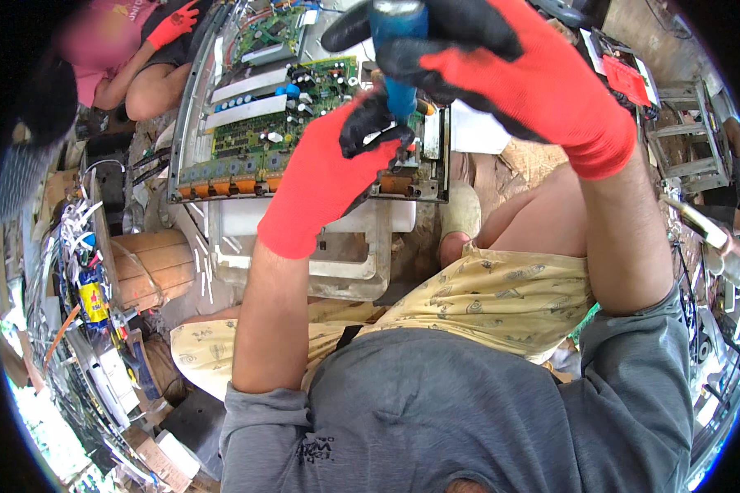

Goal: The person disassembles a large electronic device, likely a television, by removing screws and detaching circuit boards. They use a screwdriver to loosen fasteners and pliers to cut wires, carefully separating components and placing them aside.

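Observation:
A blue screwdriver (400, 57) stands nearly upright over the near right part of an opened flat-screen panel (191, 123). My right hand (522, 86), in a red glove with black fingers, comes from the right and closes around its thick handle. Lower down, my left hand (316, 177), gloved the same way, has its thumb and fingers curled around the tool's bottom end. The tip is hidden behind the fingers. Green circuit boards (337, 74) with metal strips and blue parts cover the panel to the left of the tool.
Under the panel is a pale plastic stool (304, 275). Beyond its left side sits another person (111, 49) with a red-gloved hand (173, 25). A wooden log (152, 267), a yellow-labelled bottle (94, 300) and tangled scrap lie at left. At right stands a wooden ladder-like frame (686, 131).

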{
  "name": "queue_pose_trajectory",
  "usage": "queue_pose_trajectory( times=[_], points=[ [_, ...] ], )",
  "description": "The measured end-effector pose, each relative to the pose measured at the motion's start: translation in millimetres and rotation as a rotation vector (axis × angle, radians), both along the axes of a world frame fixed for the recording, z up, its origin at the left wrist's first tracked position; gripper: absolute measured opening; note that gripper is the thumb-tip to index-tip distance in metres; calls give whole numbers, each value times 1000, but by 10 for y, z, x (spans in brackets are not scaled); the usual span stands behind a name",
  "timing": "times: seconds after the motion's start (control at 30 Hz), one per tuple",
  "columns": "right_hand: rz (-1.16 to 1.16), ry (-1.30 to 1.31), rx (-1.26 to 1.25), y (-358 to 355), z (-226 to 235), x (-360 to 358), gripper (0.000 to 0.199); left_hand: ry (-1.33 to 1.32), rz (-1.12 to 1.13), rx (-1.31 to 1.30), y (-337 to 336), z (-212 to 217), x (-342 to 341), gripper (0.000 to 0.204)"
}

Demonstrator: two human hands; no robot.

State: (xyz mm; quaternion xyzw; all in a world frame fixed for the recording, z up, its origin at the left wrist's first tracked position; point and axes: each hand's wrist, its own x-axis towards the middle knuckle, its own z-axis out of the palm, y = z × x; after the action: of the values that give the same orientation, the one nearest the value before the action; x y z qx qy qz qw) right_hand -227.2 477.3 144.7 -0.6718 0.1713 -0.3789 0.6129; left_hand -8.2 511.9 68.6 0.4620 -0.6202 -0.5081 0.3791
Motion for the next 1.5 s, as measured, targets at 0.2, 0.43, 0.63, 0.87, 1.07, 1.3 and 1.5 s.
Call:
queue_pose_trajectory(
  times=[0.2,0.43,0.63,0.87,1.07,1.3,1.5],
  points=[
    [-352,176,-463,12,-248,70,60,-70,123,-193,-57,-44,-95,37],
    [-221,333,-461,-19,-248,38,70,-329,13,-92,-23,-222,-35,37],
    [-233,637,-491,2,-434,60,53,-193,152,-118,74,-471,-41,35],
    [-188,533,-251,-30,-519,43,30,-145,127,-209,23,-531,-49,40],
    [-340,477,-305,-40,-434,-48,25,-211,-60,-286,79,-527,318,48],
    [-327,338,-167,-84,-425,-6,28,-522,-2,-462,120,-657,284,48],
    [-248,90,90,-63,-415,155,24,-547,-46,-320,149,-494,557,27]
  ],
)
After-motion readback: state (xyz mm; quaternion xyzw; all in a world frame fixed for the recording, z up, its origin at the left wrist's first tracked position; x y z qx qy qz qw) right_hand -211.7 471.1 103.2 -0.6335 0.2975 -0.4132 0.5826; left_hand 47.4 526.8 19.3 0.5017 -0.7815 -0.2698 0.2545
